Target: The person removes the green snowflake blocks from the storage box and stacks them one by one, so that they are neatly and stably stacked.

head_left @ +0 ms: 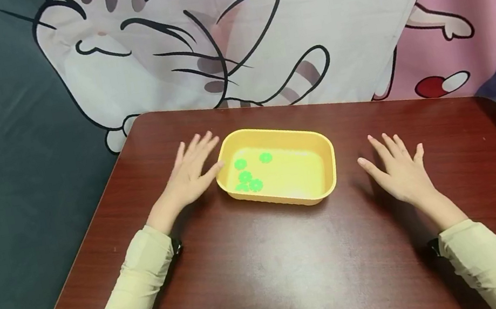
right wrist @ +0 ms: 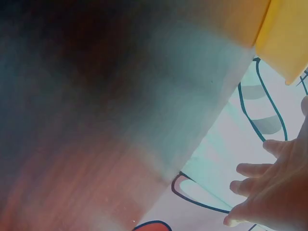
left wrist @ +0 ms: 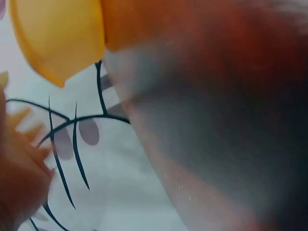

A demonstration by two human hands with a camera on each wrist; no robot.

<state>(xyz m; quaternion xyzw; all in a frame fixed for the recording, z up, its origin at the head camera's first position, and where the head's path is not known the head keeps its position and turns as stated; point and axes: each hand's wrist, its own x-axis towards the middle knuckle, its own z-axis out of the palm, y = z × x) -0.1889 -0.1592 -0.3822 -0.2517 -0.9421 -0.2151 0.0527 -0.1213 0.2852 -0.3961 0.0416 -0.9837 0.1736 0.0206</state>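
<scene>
Yellow tray (head_left: 297,168) sits at centre of head view, five green flower-shaped pieces (head_left: 244,177) lying inside, all in its left half. Left hand (head_left: 189,175), left of centre, fingers extended and slightly spread, holds nothing, thumb tip at tray's left rim, contact can't tell; right hand (head_left: 401,172), right of centre, fingers spread, holds nothing, well apart from tray. Brown table (head_left: 267,266) underneath, cat-print cloth (head_left: 342,13) across top of frame.
</scene>
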